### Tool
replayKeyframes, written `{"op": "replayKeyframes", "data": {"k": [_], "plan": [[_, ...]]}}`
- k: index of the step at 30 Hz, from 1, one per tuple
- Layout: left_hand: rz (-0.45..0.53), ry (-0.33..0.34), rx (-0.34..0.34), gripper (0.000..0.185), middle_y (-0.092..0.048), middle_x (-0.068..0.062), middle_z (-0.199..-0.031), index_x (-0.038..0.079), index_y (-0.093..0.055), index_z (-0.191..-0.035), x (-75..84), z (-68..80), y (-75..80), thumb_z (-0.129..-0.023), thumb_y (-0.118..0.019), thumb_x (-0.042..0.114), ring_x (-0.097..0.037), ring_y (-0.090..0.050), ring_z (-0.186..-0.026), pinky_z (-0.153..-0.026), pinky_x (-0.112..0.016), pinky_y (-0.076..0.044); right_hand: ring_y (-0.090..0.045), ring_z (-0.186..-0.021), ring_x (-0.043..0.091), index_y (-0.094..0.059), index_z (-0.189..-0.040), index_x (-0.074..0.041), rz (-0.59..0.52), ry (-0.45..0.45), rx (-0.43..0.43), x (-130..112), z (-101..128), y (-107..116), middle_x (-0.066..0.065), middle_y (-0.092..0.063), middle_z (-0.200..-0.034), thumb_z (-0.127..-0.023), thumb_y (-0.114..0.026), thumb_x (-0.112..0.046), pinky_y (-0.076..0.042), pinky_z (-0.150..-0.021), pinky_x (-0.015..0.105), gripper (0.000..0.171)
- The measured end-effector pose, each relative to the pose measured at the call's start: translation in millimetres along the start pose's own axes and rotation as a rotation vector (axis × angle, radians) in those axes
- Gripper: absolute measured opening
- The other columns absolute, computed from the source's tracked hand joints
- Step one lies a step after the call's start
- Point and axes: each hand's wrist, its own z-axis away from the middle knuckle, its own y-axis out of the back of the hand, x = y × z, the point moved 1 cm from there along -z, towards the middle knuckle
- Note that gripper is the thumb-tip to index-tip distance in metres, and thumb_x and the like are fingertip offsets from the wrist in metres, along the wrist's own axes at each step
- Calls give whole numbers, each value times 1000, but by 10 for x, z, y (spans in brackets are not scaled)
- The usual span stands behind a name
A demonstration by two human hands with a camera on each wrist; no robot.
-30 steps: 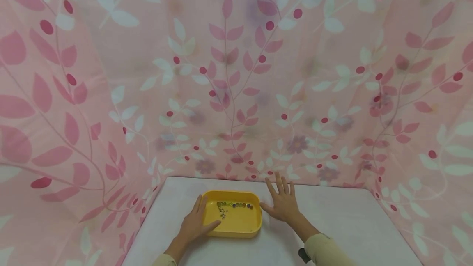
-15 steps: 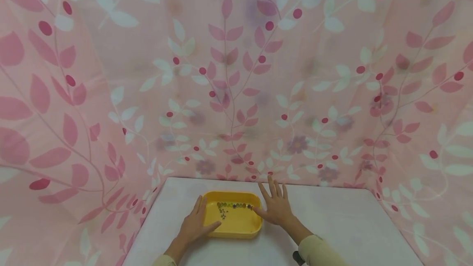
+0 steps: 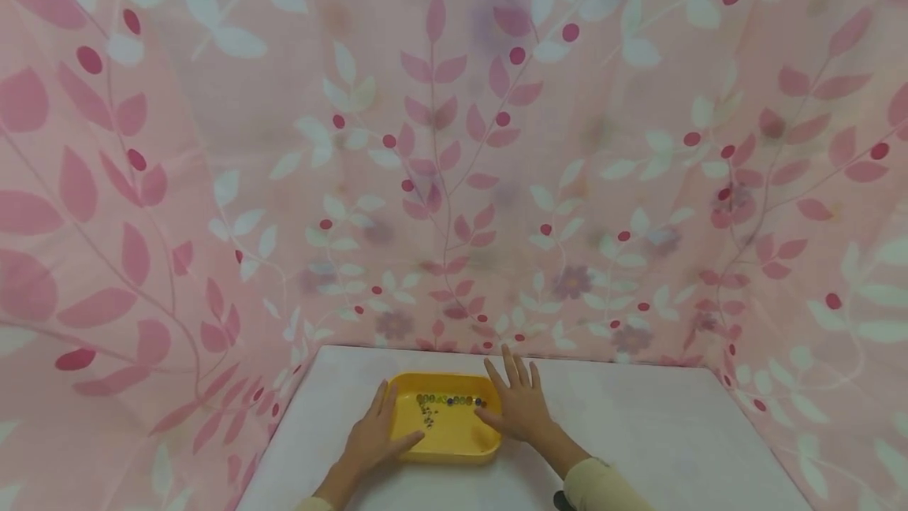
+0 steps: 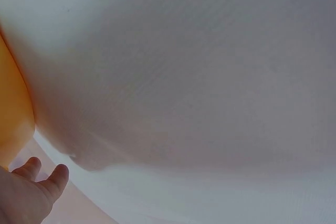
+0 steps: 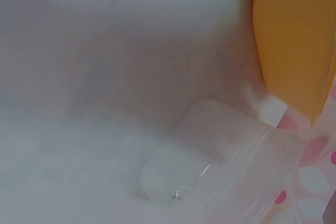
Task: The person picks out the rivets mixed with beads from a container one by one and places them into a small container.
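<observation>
Head view: your left hand and right hand, fingers spread flat, flank the yellow tray; bare table lies beyond your right hand.

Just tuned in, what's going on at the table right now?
A person has both hands at a yellow tray on a white table. The left hand rests against the tray's left side, thumb at its near rim. The right hand, fingers spread, lies over the tray's right edge. Small dark and coloured beads sit in a row along the tray's far side, with a few more trailing below the row's left end.
</observation>
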Motion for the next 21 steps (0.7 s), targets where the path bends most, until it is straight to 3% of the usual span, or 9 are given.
{"op": "replayKeyframes", "data": {"k": [7, 14, 21], "plan": [[-9, -14, 2, 109, -20, -22, -163, 6, -25, -157, -1, 23, -8, -79, -65, 71, -45, -62, -109, -81, -56, -56, -21, -149, 39, -28, -157, -24, 0, -8, -32, -42, 18, -62, 15, 1, -167, -86, -53, -73, -17, -117, 67, 90], [3, -6, 2, 109, -20, -21, -163, 7, -25, -157, -15, 11, -12, -78, -64, 73, -47, -60, -114, -85, -58, -54, -24, -148, 40, -29, -157, -23, 1, 17, 23, -74, 1, -132, 19, -6, -166, -85, -55, -73, -22, -115, 67, 91], [8, 13, -9, 108, -17, -19, -164, 11, -23, -158, -32, -3, -16, -79, -63, 73, -48, -59, -116, -86, -59, -54, -23, -148, 42, -29, -157, -22, -75, 32, -6, -193, -22, -145, 20, -12, -165, -85, -56, -70, -21, -115, 68, 90]]}}
